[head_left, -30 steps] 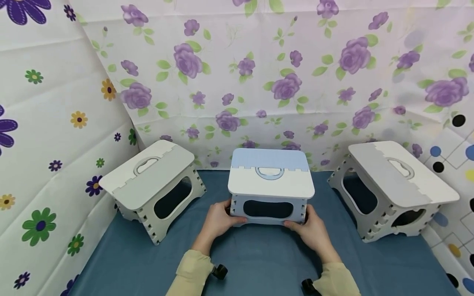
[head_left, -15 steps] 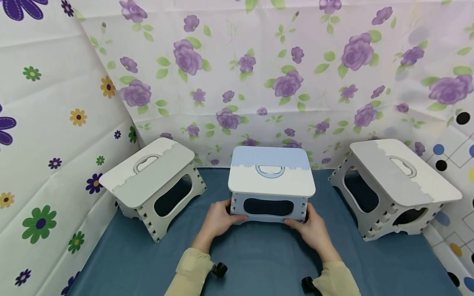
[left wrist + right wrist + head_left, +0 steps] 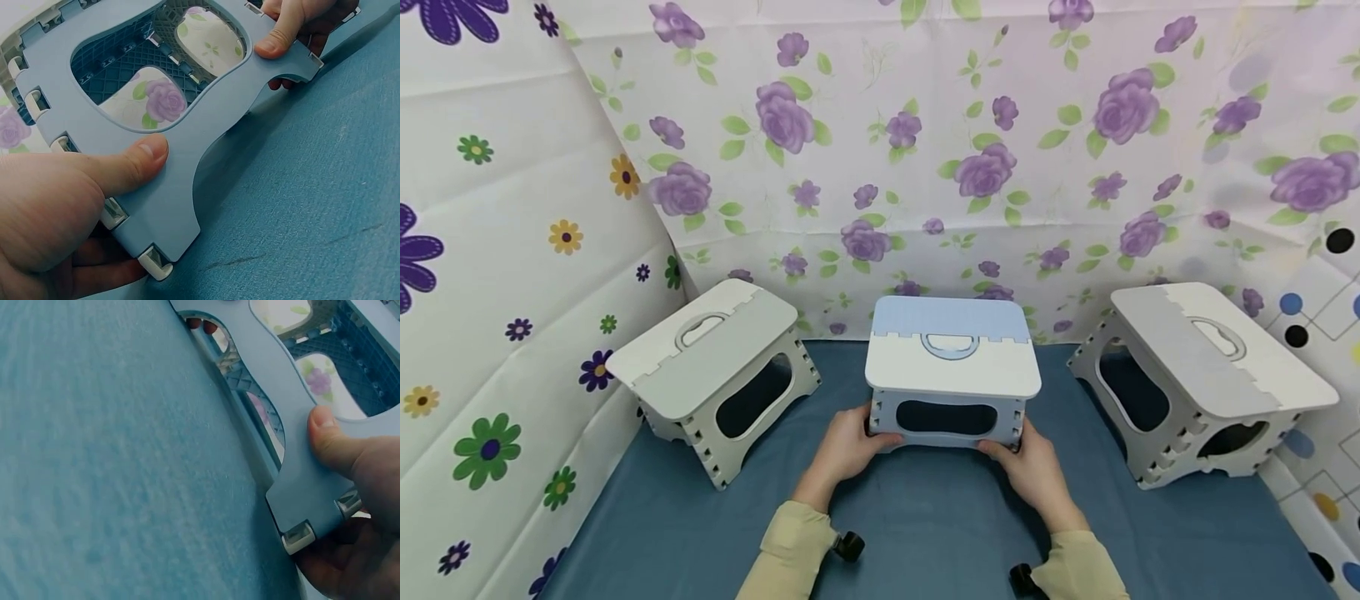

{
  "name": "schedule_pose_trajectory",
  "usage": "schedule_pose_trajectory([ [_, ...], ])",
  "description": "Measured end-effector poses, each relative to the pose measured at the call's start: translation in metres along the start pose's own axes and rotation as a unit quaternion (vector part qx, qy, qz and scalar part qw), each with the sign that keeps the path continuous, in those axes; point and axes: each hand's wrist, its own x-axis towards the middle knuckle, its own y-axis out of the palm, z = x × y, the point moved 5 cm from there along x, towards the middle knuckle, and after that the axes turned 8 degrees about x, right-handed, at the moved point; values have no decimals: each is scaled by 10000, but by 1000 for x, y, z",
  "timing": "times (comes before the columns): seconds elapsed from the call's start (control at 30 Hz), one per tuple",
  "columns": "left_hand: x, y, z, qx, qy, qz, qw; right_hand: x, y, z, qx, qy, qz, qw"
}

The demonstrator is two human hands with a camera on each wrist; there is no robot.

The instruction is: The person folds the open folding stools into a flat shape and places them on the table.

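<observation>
A blue and white folding step stool (image 3: 952, 367) stands unfolded at the middle of the table, its handle on top. My left hand (image 3: 848, 446) grips its lower left corner, thumb on the blue front panel (image 3: 181, 169) and fingers curled behind the leg. At the lower right corner my right hand (image 3: 1030, 471) holds the stool the same way, its thumb (image 3: 331, 440) pressed on the front panel. Part of the fingers is hidden behind the legs in both wrist views.
A grey and white folding stool (image 3: 715, 358) stands angled at the left, and another grey and white stool (image 3: 1202, 358) at the right. Blue cloth (image 3: 940, 525) covers the table. A flowered curtain (image 3: 865, 167) hangs behind.
Both hands keep their grip on the blue and white step stool, which stays in place. Only the head view shifts slightly.
</observation>
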Motion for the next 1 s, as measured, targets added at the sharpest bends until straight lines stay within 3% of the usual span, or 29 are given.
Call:
schedule_pose_trajectory([
  [0.47,-1,0,-2,41,-14,-25,10000,-2,-1,7,-212,-244,-291,9991],
  [1.0,1,1,0,73,-28,-101,9999,0,0,4,-351,-205,-412,9983],
])
